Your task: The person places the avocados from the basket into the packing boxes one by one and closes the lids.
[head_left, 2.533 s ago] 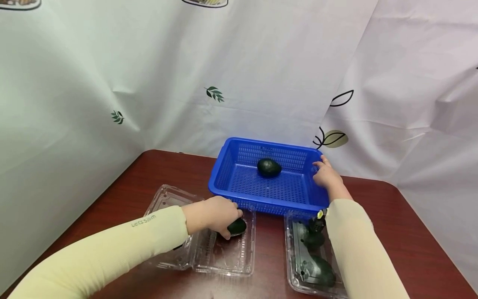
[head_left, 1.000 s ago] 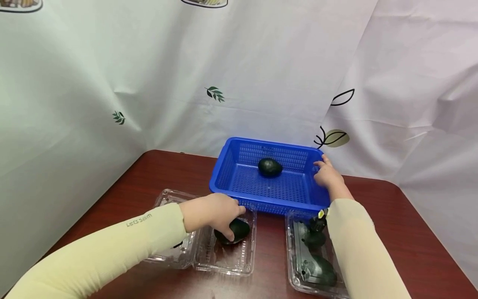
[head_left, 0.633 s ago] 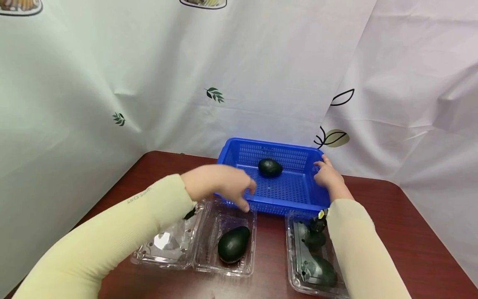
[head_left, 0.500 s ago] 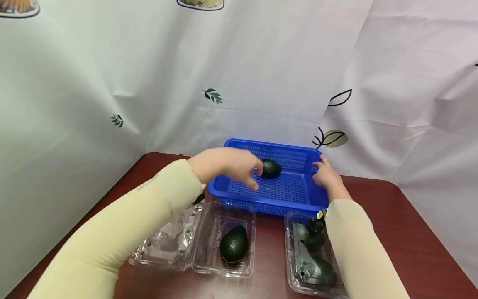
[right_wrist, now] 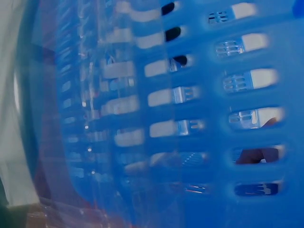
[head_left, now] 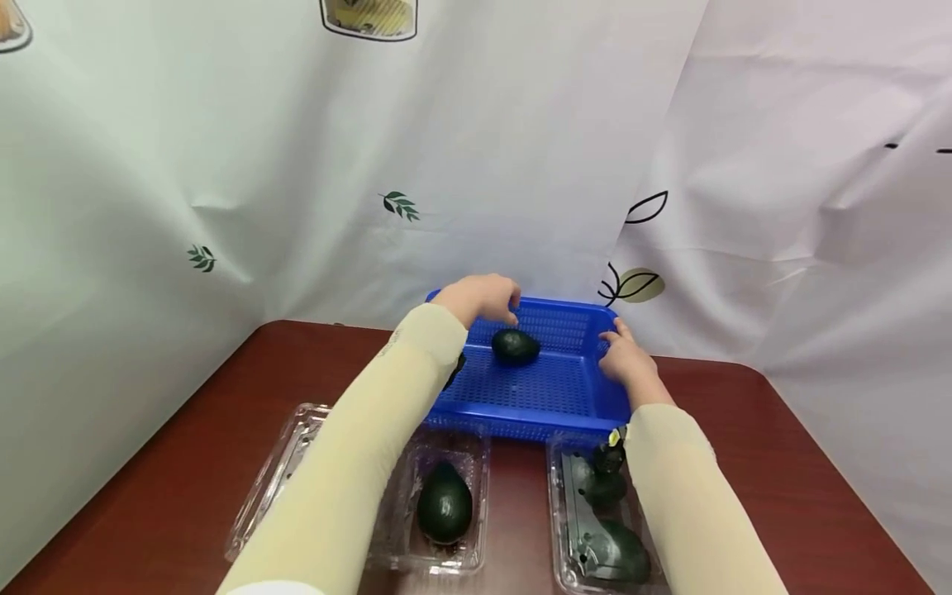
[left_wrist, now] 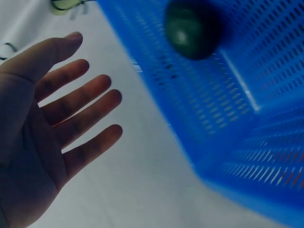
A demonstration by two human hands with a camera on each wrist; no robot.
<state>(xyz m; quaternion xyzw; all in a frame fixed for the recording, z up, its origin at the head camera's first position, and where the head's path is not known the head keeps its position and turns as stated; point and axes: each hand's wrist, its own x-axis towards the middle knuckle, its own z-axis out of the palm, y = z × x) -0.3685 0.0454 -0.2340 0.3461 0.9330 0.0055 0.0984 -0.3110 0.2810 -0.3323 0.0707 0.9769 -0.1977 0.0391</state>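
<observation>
My left hand point(head_left: 487, 299) is over the back left of the blue plastic basket point(head_left: 521, 413). In the left wrist view the same hand point(left_wrist: 47, 114) has its fingers spread and holds nothing, beside the basket's rim. Inside the basket lies a dark green avocado point(head_left: 515, 347), just below that hand in the head view. My right hand point(head_left: 626, 359) grips the basket's right rim, thumb on the inner side. The right wrist view is filled by the slotted basket wall point(right_wrist: 209, 95). Another avocado point(head_left: 445, 506) lies in an opened clear clamshell box point(head_left: 479, 529).
At the front right, partly under my right forearm, is a second clear clamshell box point(head_left: 563, 537) with avocados point(head_left: 621, 552) in it. My left sleeve point(head_left: 357, 446) covers part of the opened box's lid point(head_left: 256, 496). A white printed cloth point(head_left: 297, 165) hangs behind the dark red table point(head_left: 186, 463).
My left hand has let go of the avocado in the opened box and moved up and forward over the basket. The right hand stays at the basket rim. The head view has shifted slightly.
</observation>
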